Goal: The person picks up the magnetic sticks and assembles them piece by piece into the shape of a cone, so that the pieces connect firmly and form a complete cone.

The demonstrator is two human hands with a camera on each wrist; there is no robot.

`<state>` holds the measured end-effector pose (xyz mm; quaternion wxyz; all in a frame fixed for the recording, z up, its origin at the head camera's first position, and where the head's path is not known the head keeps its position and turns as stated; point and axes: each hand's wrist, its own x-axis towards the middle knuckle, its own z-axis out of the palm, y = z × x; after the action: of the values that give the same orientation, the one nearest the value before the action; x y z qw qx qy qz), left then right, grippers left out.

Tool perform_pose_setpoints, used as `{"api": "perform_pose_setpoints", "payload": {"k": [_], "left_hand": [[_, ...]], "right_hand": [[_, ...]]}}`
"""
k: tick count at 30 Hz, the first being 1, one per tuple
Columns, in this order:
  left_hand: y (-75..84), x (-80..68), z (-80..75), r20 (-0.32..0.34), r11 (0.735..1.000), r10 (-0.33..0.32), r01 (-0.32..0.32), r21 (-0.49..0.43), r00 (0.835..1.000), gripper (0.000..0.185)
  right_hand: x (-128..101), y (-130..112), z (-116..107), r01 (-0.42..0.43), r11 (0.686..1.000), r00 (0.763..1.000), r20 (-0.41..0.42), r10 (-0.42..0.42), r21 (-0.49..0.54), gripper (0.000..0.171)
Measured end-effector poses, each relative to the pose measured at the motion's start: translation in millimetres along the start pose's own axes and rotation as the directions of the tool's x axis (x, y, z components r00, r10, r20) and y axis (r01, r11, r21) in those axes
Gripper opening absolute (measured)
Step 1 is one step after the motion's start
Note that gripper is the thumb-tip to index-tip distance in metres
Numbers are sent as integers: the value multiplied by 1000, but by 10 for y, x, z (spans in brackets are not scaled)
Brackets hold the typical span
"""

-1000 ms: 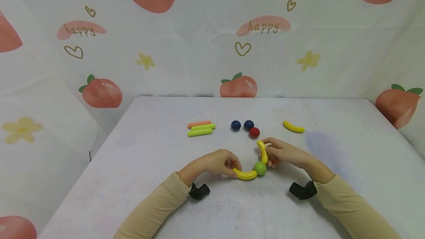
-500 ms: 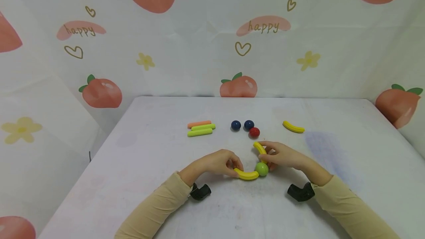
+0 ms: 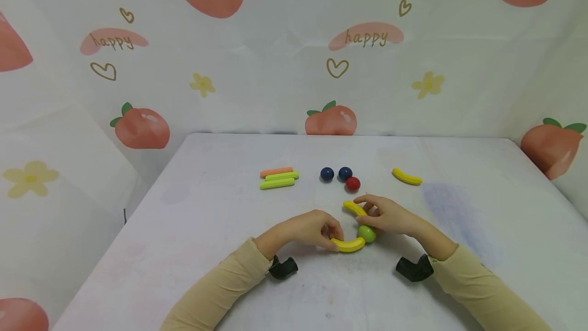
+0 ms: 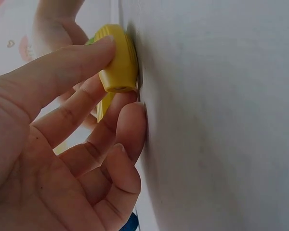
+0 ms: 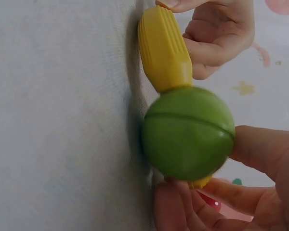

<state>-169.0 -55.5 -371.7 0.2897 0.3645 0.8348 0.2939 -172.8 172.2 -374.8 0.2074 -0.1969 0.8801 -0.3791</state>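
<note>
My left hand [image 3: 312,230] pinches one end of a yellow curved stick [image 3: 350,245] between thumb and fingers, low over the white table. The stick's other end touches a green ball [image 3: 366,234]. From that ball a second yellow curved stick [image 3: 352,208] runs up and to the left, and my right hand [image 3: 388,216] grips it near the ball. In the right wrist view the green ball [image 5: 188,134] has a groove round it, and the first yellow stick [image 5: 164,50] meets it end-on. Right fingers hide part of the second stick.
Farther back on the table [image 3: 220,208] lie two lime straight sticks [image 3: 277,183] and an orange one [image 3: 276,172]. Two dark blue balls [image 3: 327,174] and a red ball [image 3: 352,184] sit beyond my hands. Another yellow curved stick [image 3: 407,176] lies back right.
Both hands have shifted slightly, the left one rightward with its stick and the green ball. The second yellow stick's free end has swung left and nearer to me.
</note>
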Motion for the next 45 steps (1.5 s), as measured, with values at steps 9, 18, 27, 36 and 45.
{"api": "perform_pose_setpoints", "payload": {"k": [9,18,27,36,45], "left_hand": [[81,59,31,16,999,33,-33,13,999,17],[65,80,31,11,1000,16,-15,-17,1000,16],[-64,68,-206,-113,996,-77,70,-62,991,17],[-288,206,-466,-424,992,-118,85,-98,898,26],[-325,376,-539,-525,986,-163,124,-110,836,40]], "right_hand": [[13,4,11,50,999,999,-13,-51,-17,52],[5,-14,8,100,994,995,-24,-101,-37,45],[7,-7,-16,103,990,993,-44,-107,-93,38],[10,1,-20,95,991,994,-38,-99,-94,36],[15,4,-28,99,992,995,-12,-100,-84,37]]}}
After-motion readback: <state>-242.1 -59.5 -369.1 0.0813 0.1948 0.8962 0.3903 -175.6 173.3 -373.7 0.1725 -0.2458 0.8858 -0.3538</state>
